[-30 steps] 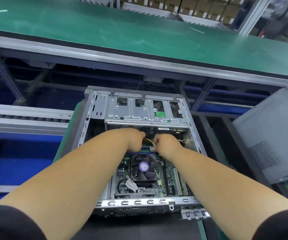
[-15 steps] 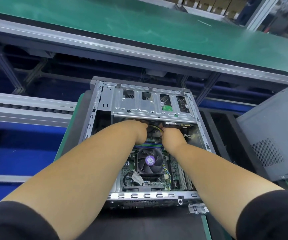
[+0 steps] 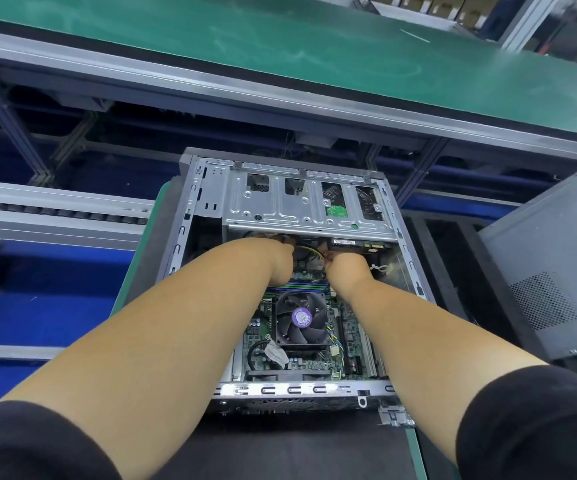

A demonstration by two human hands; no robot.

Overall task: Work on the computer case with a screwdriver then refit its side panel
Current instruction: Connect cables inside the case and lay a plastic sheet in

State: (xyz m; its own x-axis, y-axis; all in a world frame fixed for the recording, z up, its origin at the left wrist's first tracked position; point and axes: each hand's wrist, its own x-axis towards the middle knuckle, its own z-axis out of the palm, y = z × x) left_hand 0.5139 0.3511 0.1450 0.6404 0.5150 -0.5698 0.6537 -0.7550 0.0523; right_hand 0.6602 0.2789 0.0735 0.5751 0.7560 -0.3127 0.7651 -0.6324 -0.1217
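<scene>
Open grey steel computer case (image 3: 207, 188) lying flat on the dark mat, long axis 12 to 6. Both hands deep inside under the silver drive cage (image 3: 301, 206): left hand (image 3: 275, 259) and right hand (image 3: 347, 268) flanking yellow-black wires (image 3: 309, 252), fingers hidden, grip impossible to tell. Detached dark grey perforated side panel (image 3: 554, 265) leaning at 3, nearer the right hand. No screwdriver visible.

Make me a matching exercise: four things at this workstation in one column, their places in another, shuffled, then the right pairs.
Things:
1. cooling fan
2. side panel
3. drive cage
4. conveyor belt

Places:
A. leaning to the right of the case
B. far end of the open case
C. on the motherboard, between the forearms
D. beyond the case, at the top of the view

Pairs: 1-C, 2-A, 3-B, 4-D
</scene>
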